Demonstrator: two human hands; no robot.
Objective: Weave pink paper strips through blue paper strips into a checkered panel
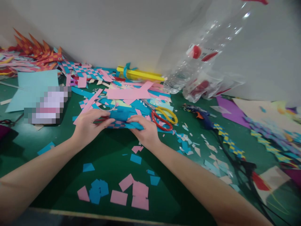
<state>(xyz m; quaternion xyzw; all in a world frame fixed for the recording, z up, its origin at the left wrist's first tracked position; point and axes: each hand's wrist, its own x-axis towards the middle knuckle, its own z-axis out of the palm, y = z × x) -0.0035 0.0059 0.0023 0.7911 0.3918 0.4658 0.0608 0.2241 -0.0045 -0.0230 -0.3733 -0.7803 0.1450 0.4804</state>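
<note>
A blue paper strip [119,115] stretches between my two hands, with a pink-and-blue woven paper piece [117,125] just below it. My left hand [88,124] pinches the left end between thumb and fingers. At the other end, my right hand [147,130] has its fingers closed on the blue paper. Part of the woven piece is hidden behind my fingers. Right of my right hand lie scissors [162,117] with one red and one yellow handle. A roll of clear tape [106,103] rests just beyond my left hand. Pink paper strips [128,93] lie behind the blue paper.
A phone [48,105] lies on light blue paper [39,78] at left. A large clear plastic bottle [204,50] leans at the back right. Cut pink scraps [140,194] and blue scraps [95,190] lie near the front edge. A dark cable [231,160] runs along the right.
</note>
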